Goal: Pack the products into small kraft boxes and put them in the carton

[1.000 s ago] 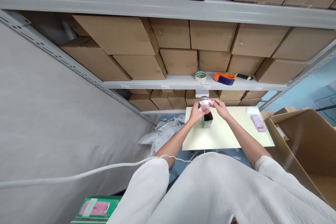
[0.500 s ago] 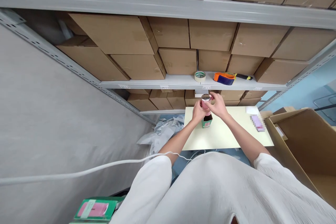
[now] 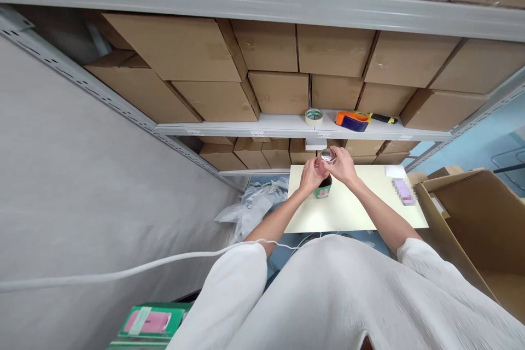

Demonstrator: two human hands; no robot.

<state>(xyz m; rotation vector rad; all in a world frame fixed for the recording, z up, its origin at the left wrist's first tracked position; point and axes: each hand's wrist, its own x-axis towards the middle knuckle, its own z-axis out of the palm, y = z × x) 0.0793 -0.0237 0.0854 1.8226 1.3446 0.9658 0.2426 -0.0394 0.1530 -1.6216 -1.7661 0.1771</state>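
Above the table, my left hand [image 3: 310, 178] is closed around the pink body of a small bottle-like container [image 3: 319, 165]. My right hand [image 3: 343, 166] grips the same container near its shiny silver top [image 3: 327, 155]; the fingers are bent round its right side. The container leans to the right, and the hands hide much of it. Directly below it stands a small green box [image 3: 324, 192] with a pink panel and a dark open top. Whether the container's lower end touches the box cannot be made out.
The pale table [image 3: 348, 213] also bears a blurred purple item [image 3: 403, 191]. Overhead, a shelf [image 3: 283, 124] holds a tape roll [image 3: 314, 116], an orange-and-blue strap [image 3: 351, 120] and a yellow-black cutter [image 3: 383, 118]. A large open carton [image 3: 443, 229] stands right; a white cable [image 3: 164, 262] crosses left.
The container has tilted, its silver top moving right and slightly down. My right hand has shifted a little with it, while my left hand keeps its hold. The camera view has shifted slightly.
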